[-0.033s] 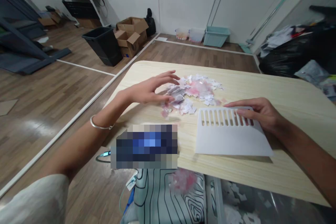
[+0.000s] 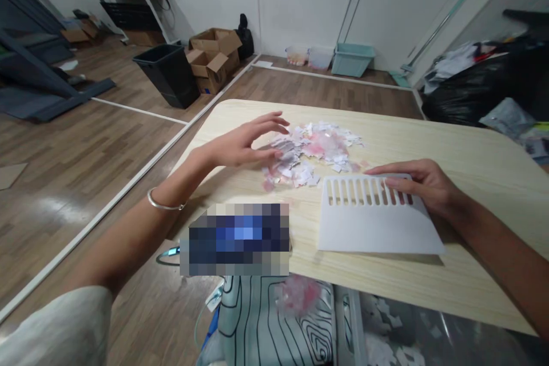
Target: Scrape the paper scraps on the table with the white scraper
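Observation:
My left hand [image 2: 240,146] hovers with spread fingers at the left edge of a heap of white paper scraps [image 2: 302,173]. Nothing is in it. Pink, translucent pieces [image 2: 321,143] lie on top of the heap. With my right hand [image 2: 437,189] I grip the upper right corner of a white slotted panel [image 2: 377,231], thumb in front and fingers behind. A row of long slots runs along its top, and it leans with its lower edge towards me. Both hands are above the pale wooden table [image 2: 450,151].
A blurred-out dark object [image 2: 240,240] lies at the near table edge, a cable beside it. Another pink clump [image 2: 300,294] rests on patterned cloth [image 2: 257,320] below. A container [image 2: 358,326] with paper scraps stands under the table. Beyond are a black bin [image 2: 169,77] and cardboard boxes [image 2: 210,68].
My left hand has shifted slightly left and away from me. My right hand and the slotted panel look nearly unchanged.

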A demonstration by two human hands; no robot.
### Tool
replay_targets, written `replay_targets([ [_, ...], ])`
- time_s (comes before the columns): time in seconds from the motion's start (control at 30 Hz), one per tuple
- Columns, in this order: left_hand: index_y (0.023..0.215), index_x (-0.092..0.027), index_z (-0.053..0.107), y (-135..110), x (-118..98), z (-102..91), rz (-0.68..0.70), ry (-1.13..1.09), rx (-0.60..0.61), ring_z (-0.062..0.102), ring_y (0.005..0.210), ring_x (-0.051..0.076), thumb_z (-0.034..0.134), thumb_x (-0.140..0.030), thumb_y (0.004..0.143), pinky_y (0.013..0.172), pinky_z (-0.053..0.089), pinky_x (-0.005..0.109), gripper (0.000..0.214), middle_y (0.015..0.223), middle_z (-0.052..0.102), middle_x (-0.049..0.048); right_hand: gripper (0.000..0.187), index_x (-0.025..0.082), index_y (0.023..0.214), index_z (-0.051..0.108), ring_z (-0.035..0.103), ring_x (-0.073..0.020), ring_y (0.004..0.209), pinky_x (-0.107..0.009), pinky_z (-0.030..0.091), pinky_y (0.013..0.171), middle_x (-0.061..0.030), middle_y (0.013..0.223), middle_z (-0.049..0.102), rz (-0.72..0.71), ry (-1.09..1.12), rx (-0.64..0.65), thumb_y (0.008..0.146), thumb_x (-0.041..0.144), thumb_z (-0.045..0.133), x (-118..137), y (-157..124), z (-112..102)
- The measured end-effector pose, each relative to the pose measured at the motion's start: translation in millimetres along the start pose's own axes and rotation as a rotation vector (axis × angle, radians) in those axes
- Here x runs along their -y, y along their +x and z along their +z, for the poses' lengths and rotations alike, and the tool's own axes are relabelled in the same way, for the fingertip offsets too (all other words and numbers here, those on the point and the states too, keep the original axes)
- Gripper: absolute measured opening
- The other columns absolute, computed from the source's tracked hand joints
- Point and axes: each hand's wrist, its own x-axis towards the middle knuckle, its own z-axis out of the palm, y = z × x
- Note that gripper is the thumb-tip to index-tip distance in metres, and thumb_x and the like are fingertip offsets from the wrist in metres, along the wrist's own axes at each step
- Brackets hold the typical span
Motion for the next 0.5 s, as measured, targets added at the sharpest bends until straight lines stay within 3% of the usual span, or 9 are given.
replay_targets([
  [0.2, 0.111, -0.021, 0.066, -6.5, 34.3, -1.3, -0.146, 0.159, -0.458, 0.063, 0.120, 0.026, 0.052, -0.072, 0.101, 0.110, 0.048, 0.047, 0.053, 0.121, 0.070, 0.0120, 0.036, 0.017, 0.106, 0.088, 0.051, -0.0116, 0.053, -0.025, 0.033, 0.045, -0.0040, 0.065, 0.070, -0.048, 0.019, 0.054, 0.083, 0.045, 0.083, -10.7, 5.1, -7.0],
  [0.33, 0.098, -0.022, 0.061, -13.3, 56.2, -5.3, -0.270, 0.161, -0.750, 0.060, 0.100, 0.019, 0.053, -0.065, 0.102, 0.091, 0.048, 0.043, 0.044, 0.103, 0.066, 0.0071, 0.046, 0.015, 0.113, 0.087, 0.053, -0.0128, 0.053, -0.025, 0.036, 0.045, -0.0039, 0.065, 0.070, -0.089, -0.010, 0.137, 0.084, 0.050, 0.082, -19.0, 10.3, -11.6],
  [0.5, 0.086, -0.021, 0.056, -16.6, 77.3, -9.0, -0.451, 0.103, -0.967, 0.051, 0.082, 0.017, 0.061, -0.057, 0.100, 0.076, 0.039, 0.036, 0.039, 0.083, 0.057, 0.0018, 0.043, 0.017, 0.116, 0.087, 0.053, -0.0116, 0.054, -0.024, 0.039, 0.047, -0.0038, 0.066, 0.071, -0.177, -0.041, 0.139, 0.087, 0.048, 0.081, -18.3, 11.3, -8.0],
])
